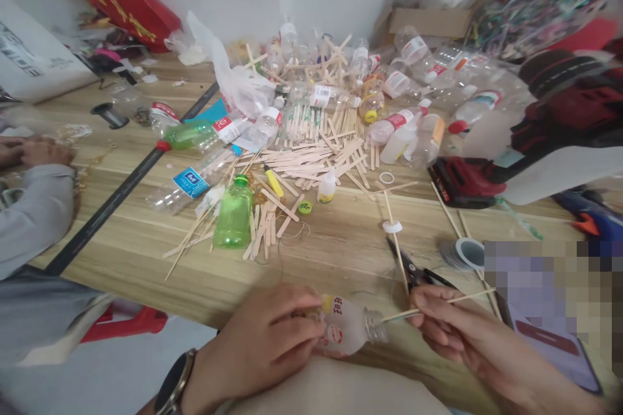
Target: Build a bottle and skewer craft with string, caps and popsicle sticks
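Bottle (341,324) gripped in left hand (272,340); right hand (452,324) pinches thin stick (399,316) at its open mouth, insertion unclear. White cap (392,227) already on another stick (398,256); flat sticks (302,166) farther off, loose.

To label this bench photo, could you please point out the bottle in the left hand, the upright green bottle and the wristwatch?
Held bottle (349,326), head view: its body.
Upright green bottle (233,217), head view: its body.
Wristwatch (174,381), head view: its dark face.

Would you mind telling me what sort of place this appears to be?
Probably a craft workshop or similar making area: many flat wooden sticks and plastic bottles crowd a wood-grained table, with a red-and-black power tool at the right.
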A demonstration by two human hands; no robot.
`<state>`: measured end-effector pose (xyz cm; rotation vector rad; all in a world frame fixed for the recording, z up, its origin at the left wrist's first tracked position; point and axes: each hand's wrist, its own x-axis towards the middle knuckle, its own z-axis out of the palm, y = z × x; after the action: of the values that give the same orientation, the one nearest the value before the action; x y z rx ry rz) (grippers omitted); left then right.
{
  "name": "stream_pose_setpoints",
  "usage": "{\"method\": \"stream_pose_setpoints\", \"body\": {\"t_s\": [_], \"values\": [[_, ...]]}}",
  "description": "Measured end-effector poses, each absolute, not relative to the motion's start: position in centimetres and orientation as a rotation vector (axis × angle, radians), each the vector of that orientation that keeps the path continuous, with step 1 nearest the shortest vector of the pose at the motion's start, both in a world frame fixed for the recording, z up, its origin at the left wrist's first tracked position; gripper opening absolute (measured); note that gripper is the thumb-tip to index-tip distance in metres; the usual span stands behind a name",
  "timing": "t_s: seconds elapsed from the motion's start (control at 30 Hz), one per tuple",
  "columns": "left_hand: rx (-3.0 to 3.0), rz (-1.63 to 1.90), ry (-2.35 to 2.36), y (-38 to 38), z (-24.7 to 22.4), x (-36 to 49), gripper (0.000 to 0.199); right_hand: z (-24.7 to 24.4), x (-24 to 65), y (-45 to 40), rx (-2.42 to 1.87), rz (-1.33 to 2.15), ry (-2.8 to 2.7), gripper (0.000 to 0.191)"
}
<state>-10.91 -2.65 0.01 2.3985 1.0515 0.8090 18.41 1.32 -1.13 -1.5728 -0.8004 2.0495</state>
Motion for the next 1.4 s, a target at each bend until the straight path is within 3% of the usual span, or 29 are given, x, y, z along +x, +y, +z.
{"method": "stream_pose_setpoints", "body": {"t_s": [0.3, 0.67, 1.0, 1.4], "values": [[2.487, 0.787, 1.075, -2.7, 0.6, -10.9, 0.019, -1.3, 17.8, 0.7, -1.563, 2.099, -0.551, 0.045], [2.659, 0.427, 1.187, -2.6, -0.2, -10.8, 0.025, -1.1, 17.4, 0.8, -1.535, 2.097, -0.551, 0.044], [2.709, 0.709, 1.324, -2.8, -0.6, -10.6, 0.02, -0.7, 17.3, 0.7, -1.588, 2.018, -0.718, 0.053], [2.459, 0.827, 1.354, -2.9, -1.7, -10.9, 0.015, -0.5, 17.9, 0.4, -1.482, 1.97, -0.97, 0.046]]}}
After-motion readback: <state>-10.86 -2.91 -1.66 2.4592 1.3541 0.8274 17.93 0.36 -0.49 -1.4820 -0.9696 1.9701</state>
